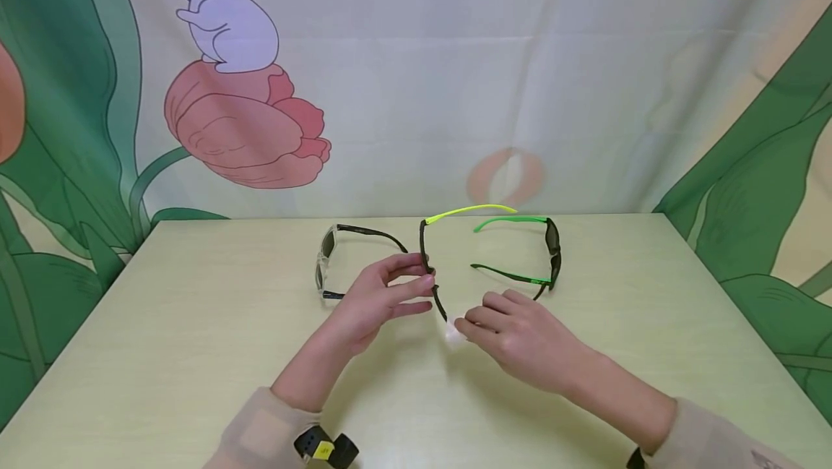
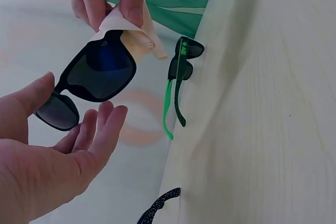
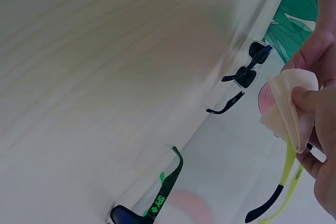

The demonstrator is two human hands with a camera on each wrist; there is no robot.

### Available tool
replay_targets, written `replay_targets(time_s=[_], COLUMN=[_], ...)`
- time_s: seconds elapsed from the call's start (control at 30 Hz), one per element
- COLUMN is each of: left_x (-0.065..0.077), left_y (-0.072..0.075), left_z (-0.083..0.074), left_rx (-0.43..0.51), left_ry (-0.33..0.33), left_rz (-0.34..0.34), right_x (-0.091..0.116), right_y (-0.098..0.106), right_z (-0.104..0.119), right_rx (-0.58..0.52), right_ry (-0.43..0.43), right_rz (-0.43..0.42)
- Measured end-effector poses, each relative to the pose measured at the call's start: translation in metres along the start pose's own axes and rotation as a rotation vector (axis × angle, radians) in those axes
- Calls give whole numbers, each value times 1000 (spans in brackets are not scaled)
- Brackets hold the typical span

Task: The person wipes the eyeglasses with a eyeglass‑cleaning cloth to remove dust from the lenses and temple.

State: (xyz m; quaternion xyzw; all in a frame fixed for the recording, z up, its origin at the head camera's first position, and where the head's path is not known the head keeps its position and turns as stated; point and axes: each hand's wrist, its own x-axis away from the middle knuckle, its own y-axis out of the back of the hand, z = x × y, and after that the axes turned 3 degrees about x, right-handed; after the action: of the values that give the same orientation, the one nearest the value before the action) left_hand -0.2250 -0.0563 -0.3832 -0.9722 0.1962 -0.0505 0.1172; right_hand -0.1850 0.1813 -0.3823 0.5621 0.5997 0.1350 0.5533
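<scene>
Black-framed sunglasses (image 2: 101,69) with dark lenses and yellow-green temples are held up above the table. My left hand (image 1: 380,300) grips them at one lens, its thumb and fingertips on the frame edges. At the other end, my right hand (image 1: 523,335) pinches a pale cleaning cloth (image 3: 286,103), folded over the frame's outer corner. In the left wrist view the cloth covers that corner and part of the upper rim. In the right wrist view one yellow temple (image 3: 289,163) with a black tip hangs below the cloth.
On the light wooden table (image 1: 214,332), clear-framed sunglasses (image 1: 327,243) with black temples lie at the left behind my left hand. Black sunglasses with green temples (image 1: 552,248) lie at the right, beyond my right hand. A printed curtain (image 1: 416,79) hangs behind the table.
</scene>
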Motion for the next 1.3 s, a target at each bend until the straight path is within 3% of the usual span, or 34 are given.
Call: replay_targets(time_s=[0.23,0.6,0.87,1.1,1.3], left_x=[-1,1,1,-1,-1], left_y=[-3,-4,-3,-4,-3], left_z=[1,-2,-2,-2,-6], left_rx=[44,51,21,12,0], left_ry=[-59,-124,-130,-101,-75], left_rz=[-29,-52,-56,-103,-119], right_x=[-6,-15,-17,-18,-18], right_y=[1,-1,-2,-3,0], right_z=[5,9,11,12,13], right_rx=[-23,7,-15,-13,-82], right_ry=[-21,2,-13,-22,-71], right_rz=[23,-36,4,-10,-17])
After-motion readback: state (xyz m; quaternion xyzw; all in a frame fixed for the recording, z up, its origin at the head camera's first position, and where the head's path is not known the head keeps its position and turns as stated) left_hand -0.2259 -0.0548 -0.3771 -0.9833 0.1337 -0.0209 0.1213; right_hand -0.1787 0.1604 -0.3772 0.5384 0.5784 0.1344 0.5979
